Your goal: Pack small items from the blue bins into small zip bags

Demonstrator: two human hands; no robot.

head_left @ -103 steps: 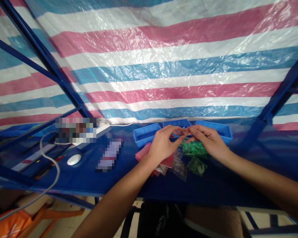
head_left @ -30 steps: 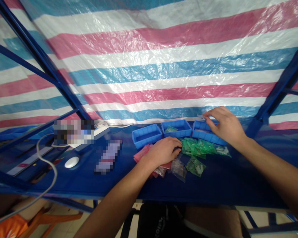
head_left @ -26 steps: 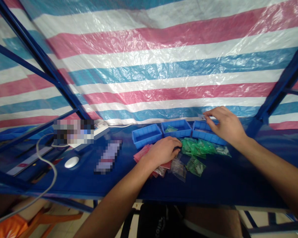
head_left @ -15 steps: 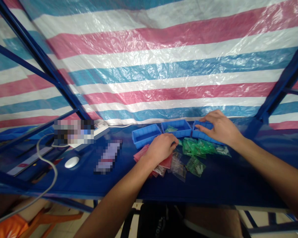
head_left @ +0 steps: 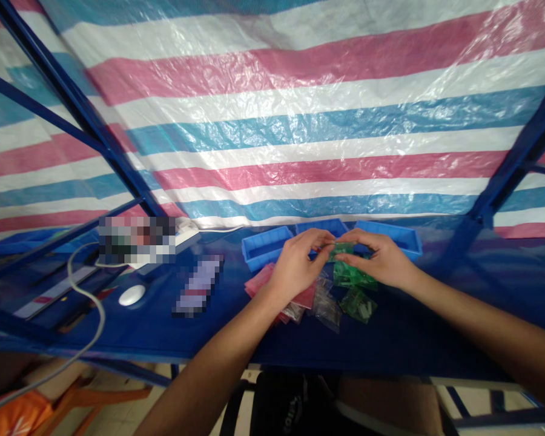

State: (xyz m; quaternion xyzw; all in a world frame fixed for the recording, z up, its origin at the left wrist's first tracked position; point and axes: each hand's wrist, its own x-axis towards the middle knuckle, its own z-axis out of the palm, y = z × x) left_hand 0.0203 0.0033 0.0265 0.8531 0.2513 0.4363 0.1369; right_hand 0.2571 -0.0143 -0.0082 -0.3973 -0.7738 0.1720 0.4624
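Observation:
Between my two hands a small green plastic bag [head_left: 342, 249] is held up over the table. My left hand [head_left: 302, 257] is closed, thumb and fingers pinching the bag's left side. At its right side my right hand [head_left: 379, 254] also pinches it. Under my right hand lies a heap of green bags [head_left: 352, 275], with one more green bag [head_left: 358, 304] in front. Clear bags [head_left: 326, 306] lie beside the heap. Pink bags [head_left: 260, 280] are partly hidden under my left wrist. Behind my hands stand a left blue bin [head_left: 267, 249], a middle blue bin [head_left: 322, 227] and a right blue bin [head_left: 406, 242].
To the left on the blue table [head_left: 418, 333] are a white mouse [head_left: 132, 295], a blurred-out flat item [head_left: 198, 286], a power strip [head_left: 186, 240] and a grey cable [head_left: 100, 318]. Blue metal posts [head_left: 513, 151] flank the striped sheet behind. Another person's orange clothing [head_left: 20, 418] shows lower left.
My right hand has come left from the right bin to the green bag and pinches it. My left hand has risen slightly, its fingers now on the same bag.

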